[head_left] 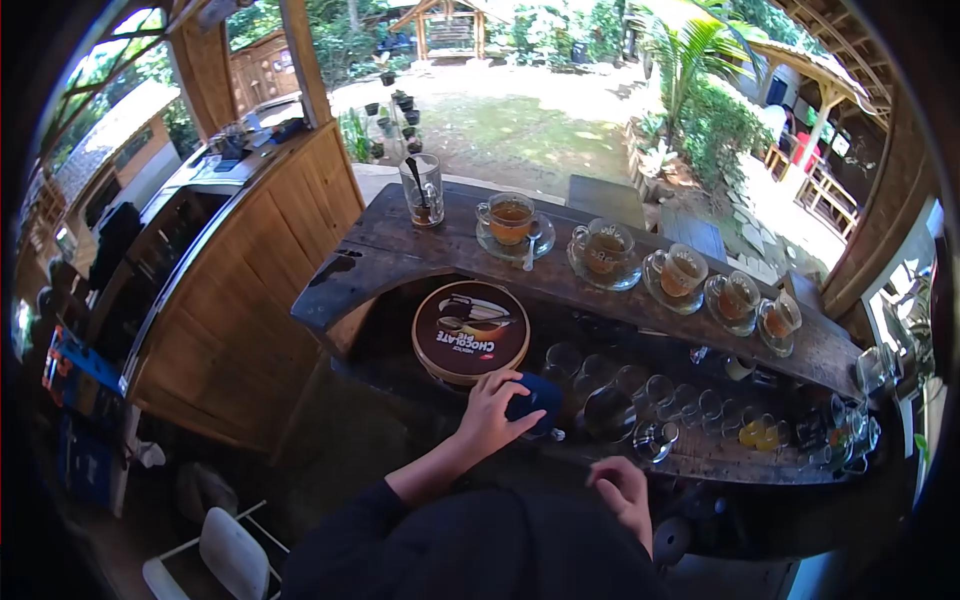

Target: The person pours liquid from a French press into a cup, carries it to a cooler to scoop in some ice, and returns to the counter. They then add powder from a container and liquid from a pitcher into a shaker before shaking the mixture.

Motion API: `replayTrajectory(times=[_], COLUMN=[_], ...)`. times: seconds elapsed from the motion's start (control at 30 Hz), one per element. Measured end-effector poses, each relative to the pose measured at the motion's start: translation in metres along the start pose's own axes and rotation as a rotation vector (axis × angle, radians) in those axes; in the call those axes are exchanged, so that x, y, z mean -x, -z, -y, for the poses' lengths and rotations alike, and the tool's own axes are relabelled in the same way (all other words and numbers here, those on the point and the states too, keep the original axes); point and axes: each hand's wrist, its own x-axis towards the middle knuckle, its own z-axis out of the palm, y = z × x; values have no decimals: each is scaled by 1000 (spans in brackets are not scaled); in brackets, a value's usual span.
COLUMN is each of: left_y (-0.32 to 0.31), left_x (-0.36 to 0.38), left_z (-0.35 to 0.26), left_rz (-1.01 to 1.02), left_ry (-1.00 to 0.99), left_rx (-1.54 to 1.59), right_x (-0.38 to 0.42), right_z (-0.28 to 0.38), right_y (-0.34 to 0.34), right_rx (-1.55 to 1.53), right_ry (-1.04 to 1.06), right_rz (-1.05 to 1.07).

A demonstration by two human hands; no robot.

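My left hand (497, 408) is at the near edge of the counter, its thumb and fingers around the side of a dark blue rounded object (540, 398), whose kind I cannot make out. Touching distance away sits a round brown tin (470, 335) with "Chocolate Pie" on its lid, upside down from here. My right hand (622, 490) hangs in front of my body, fingers loosely bent, with nothing visible in it. Beyond it on the lower shelf stand several clear glasses (660, 392) and a shiny glass or metal bowl (655, 440).
Along the raised dark wooden counter (455, 225) stand a tall glass mug (422, 190) with a dark stirrer and several glass tea cups (511, 218) on saucers. A spoon (530, 250) rests on one saucer. Yellow-filled glasses (758, 434) are at right; a white chair (232, 550) is lower left.
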Motion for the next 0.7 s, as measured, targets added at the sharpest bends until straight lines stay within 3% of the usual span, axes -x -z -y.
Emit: replayTrajectory(times=[0.03,0.07,0.17,0.23,0.4,0.47,0.53,0.6,0.7], left_y=[-3,-4,-7,-4,4,5,8,19,27], left_x=[0,0,-2,-6,-9,-4,2,7,21], left_z=[4,9,19,26,33,36,34,35,40], left_rz=[5,14,67,109,116,94,46,44,-30], left_ry=[-4,-9,32,25,94,97,433,479,657], left_rx=[49,67,141,201,393,430,1058,1124,1436], right_x=[-6,-13,-29,-33,-39,-44,-45,-47,-47], right_z=[4,6,-1,-9,-36,-30,-43,-47,-45], right_y=[-14,-27,-60,-80,-95,-108,-107,-103,-104], right_rx=[-95,-87,140,321,362,379,391,636,702], right_ry=[-146,-152,-250,-100,-75,48,52,102,146], right_rz=[50,32,12,-222,-328,-390,-380,-351,-359])
